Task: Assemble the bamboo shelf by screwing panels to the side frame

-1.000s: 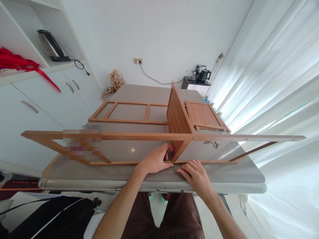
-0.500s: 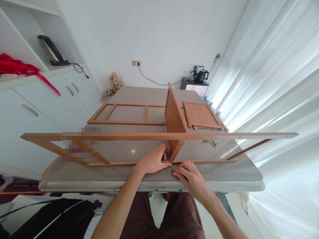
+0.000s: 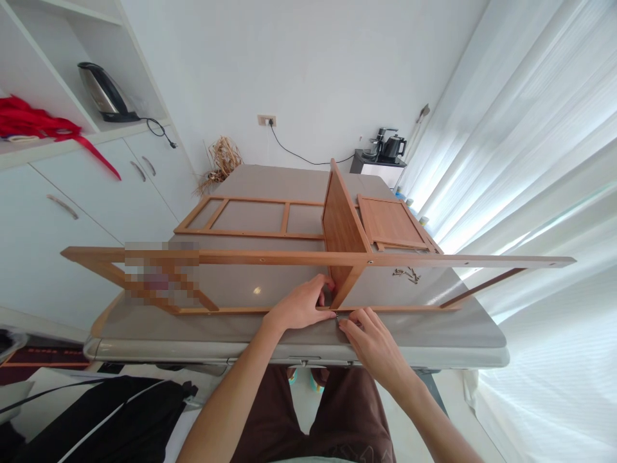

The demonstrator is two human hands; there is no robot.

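Note:
A wooden frame [image 3: 294,258] stands on its long side near the table's front edge. A wooden panel [image 3: 344,215] meets it crosswise. My left hand [image 3: 301,307] is closed around the frame's lower rail at the foot of this panel, with the thumb in front and the fingers behind. My right hand [image 3: 369,331] is just to the right, its thumb and fingertips pinching a small dark hex key [image 3: 337,319]. The key's tip is at the lower rail, close to my left thumb; the screw head there is too small to make out.
Loose screws [image 3: 407,275] lie on the grey table [image 3: 289,347] behind the frame. Farther back are a flat wooden ladder-like frame [image 3: 248,200] and stacked wooden panels [image 3: 393,220]. White curtains [image 3: 544,161] hang at the right; cabinets [image 3: 96,199] stand at the left.
My right hand has brought the hex key up to the lower rail beside my left thumb. My left hand keeps its hold on the frame. The view has shifted slightly.

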